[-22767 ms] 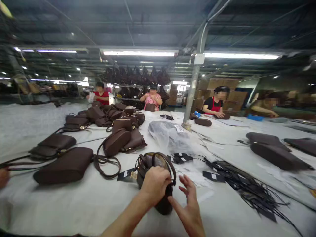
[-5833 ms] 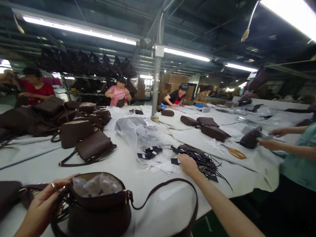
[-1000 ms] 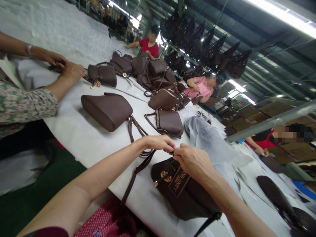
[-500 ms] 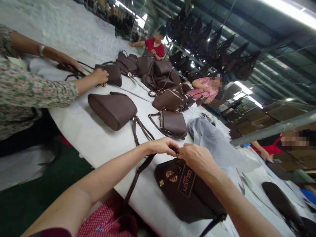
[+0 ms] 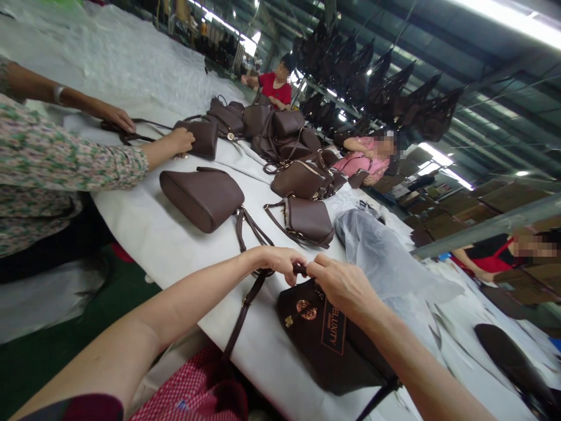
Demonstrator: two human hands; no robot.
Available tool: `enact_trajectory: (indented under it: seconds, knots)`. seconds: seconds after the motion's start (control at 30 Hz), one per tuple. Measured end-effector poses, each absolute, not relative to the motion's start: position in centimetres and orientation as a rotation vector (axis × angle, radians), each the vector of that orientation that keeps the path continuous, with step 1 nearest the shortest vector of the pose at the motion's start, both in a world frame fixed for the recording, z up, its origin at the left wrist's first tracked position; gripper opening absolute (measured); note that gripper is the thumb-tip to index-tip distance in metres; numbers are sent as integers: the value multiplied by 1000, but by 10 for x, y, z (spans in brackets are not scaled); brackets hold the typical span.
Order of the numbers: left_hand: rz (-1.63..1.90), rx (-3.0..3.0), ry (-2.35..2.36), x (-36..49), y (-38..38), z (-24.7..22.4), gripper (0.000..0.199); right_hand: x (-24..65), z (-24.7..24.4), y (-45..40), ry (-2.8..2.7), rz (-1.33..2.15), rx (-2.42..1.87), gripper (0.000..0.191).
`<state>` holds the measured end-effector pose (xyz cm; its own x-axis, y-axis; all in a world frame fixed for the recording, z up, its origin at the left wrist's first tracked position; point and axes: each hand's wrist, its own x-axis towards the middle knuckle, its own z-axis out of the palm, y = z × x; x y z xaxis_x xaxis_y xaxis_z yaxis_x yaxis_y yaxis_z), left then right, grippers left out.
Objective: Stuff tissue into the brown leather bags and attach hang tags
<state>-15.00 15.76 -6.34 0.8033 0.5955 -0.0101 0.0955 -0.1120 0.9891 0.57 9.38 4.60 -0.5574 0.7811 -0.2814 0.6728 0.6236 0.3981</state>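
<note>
A dark brown handbag [image 5: 307,351] with gold-coloured fittings and a printed "DELUXITY" label lies tilted on the table in front of me. Just above its top, a short stretch of dark strap [image 5: 300,269] spans the gap between my two hands. The fingers of my left hand [image 5: 283,263] are closed on one end of it. My right hand [image 5: 339,282] pinches the other end and covers part of the bag's top edge. A longer strap [image 5: 245,307] hangs down from beneath my left wrist over the table edge.
More brown handbags lie across the white table [image 5: 144,222], one close by [image 5: 204,199] and several heaped farther back. Clear plastic sheeting [image 5: 372,251] is to the right. At left, a co-worker's flowered sleeve [image 5: 74,152] reaches toward another bag. Other people stand around the table.
My hands have drawn slightly apart, exposing more strap between them. The co-worker's arms at left have shifted a little.
</note>
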Motion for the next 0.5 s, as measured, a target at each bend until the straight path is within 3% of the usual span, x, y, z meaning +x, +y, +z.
enact_trajectory:
  seconds: [0.17, 0.33, 0.5]
  knots:
    - [441, 1418, 497, -157, 156, -70, 44, 4, 44, 92, 2454, 359, 1085, 23]
    - [497, 1413, 453, -162, 154, -60, 42, 4, 42, 94, 2477, 333, 1090, 28]
    - [1013, 1824, 937, -174, 117, -44, 40, 11, 43, 103, 2489, 267, 1198, 24]
